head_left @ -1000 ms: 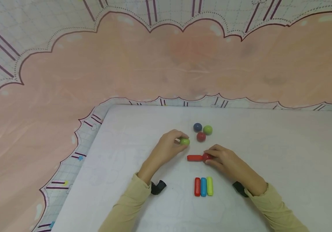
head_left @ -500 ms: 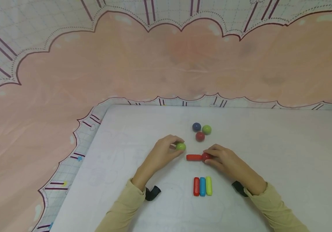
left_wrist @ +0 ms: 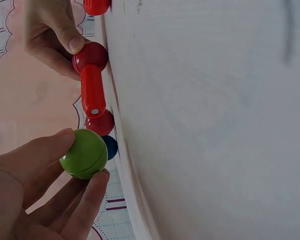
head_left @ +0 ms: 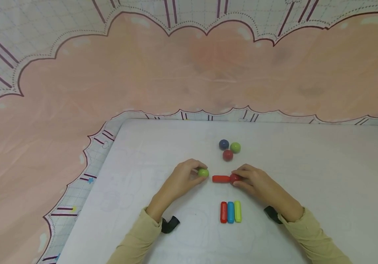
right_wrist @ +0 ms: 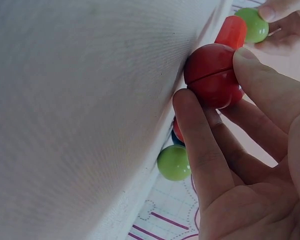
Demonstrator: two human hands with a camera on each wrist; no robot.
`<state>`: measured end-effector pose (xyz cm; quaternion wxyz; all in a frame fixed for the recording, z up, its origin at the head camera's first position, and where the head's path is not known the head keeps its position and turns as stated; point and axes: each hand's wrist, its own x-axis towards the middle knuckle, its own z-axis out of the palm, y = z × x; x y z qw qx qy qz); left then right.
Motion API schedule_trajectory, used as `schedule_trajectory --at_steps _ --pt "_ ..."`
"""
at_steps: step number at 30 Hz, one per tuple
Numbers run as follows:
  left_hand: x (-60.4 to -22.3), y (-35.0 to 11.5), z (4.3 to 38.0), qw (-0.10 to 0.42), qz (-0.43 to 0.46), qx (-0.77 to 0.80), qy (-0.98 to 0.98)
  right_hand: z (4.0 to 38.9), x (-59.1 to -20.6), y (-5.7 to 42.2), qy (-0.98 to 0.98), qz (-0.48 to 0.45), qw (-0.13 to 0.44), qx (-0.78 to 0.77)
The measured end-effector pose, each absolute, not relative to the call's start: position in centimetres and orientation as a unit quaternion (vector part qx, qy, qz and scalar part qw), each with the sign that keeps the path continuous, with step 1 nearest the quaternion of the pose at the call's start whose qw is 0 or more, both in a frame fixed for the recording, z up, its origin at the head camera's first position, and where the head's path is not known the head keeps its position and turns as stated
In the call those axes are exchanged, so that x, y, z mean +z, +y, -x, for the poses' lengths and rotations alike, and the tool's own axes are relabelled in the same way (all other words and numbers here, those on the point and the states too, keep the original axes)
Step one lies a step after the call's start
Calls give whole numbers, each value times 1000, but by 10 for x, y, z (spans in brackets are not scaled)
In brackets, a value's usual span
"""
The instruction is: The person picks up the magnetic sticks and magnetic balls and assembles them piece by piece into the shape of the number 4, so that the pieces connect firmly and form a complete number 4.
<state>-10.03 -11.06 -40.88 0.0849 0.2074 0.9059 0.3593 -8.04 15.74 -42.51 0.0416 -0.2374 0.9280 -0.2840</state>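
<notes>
In the head view my left hand pinches a green ball between thumb and fingers, just left of a red stick. My right hand grips a red ball, to whose left side the stick is joined. The left wrist view shows the stick's free end with a small pale round spot, pointing toward the left hand. A seam runs round the green ball. In the right wrist view, thumb and fingers hold the red ball from both sides.
Beyond the hands a blue ball, a green ball and a red ball sit clustered on the white table. Nearer lie a red stick, a blue stick and a yellow-green stick side by side.
My left hand has drawn the green ball toward me and slightly left, down to about the level of the held red stick. The right hand keeps its place with the red ball and stick.
</notes>
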Motion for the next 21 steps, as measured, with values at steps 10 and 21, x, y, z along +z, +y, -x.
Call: schedule_trajectory --at_steps 10,21 --pt "-409 -113 97 99 -207 349 908 81 -425 157 928 236 45 -286" --pt "-412 -110 98 130 -204 349 905 80 -423 157 930 228 49 -285"
